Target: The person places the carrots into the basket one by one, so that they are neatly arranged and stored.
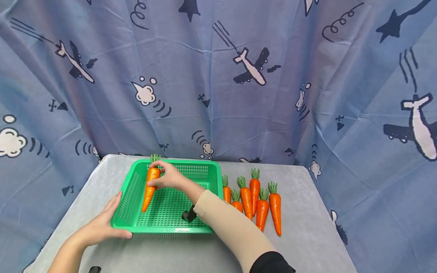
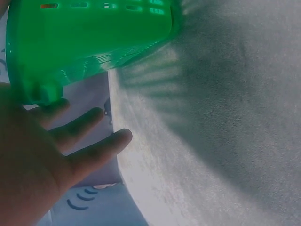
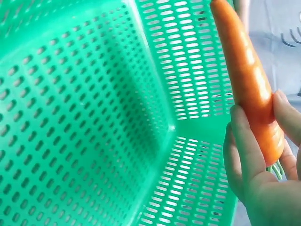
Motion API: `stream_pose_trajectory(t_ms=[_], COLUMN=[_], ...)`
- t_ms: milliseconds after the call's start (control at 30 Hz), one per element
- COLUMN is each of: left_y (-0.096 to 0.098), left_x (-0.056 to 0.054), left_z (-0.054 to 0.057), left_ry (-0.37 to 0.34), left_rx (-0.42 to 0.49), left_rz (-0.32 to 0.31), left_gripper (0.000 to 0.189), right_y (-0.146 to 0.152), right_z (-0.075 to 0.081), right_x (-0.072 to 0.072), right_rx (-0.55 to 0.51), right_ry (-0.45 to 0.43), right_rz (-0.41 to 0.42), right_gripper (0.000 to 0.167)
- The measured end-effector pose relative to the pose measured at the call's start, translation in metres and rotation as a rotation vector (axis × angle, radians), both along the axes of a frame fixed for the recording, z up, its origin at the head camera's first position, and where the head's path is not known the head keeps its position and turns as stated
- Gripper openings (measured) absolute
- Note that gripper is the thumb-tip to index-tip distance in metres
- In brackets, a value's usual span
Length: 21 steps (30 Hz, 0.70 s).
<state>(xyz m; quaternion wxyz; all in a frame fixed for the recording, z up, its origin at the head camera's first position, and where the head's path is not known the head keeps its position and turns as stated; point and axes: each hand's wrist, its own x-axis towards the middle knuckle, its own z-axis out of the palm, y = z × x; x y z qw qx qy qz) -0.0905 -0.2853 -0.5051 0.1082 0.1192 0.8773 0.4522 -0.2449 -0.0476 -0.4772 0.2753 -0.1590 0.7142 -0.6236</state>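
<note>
While the right hand [image 1: 169, 177] pinches a carrot [image 1: 148, 195] over the basket [image 1: 170, 229], the left hand [image 1: 101, 223] spreads at its rim.
The carrot's tip slants toward the left hand.

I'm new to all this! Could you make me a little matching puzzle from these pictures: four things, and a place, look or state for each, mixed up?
Things:
1. Right hand
2. Unheld carrots
3. Curtain
4. Left hand

Descriptions:
A. Blue, printed with airplanes
B. At the left side of the green basket
C. On the table, right of the green basket
D. Gripping a carrot

Pairs: 1-D, 2-C, 3-A, 4-B
</note>
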Motion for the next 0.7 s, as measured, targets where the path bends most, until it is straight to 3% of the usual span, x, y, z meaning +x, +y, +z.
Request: stream_pose_trajectory(t_ms=[700], left_y=[0.002], left_x=[-0.001], left_z=[0.005], left_ry=[-0.036], left_rx=[-0.023], left_rz=[-0.001], left_gripper=[0.134], right_y=[-0.024], right_z=[-0.031], right_x=[0.008], right_rx=[0.077], right_ry=[-0.105], right_rz=[0.031], right_gripper=[0.063])
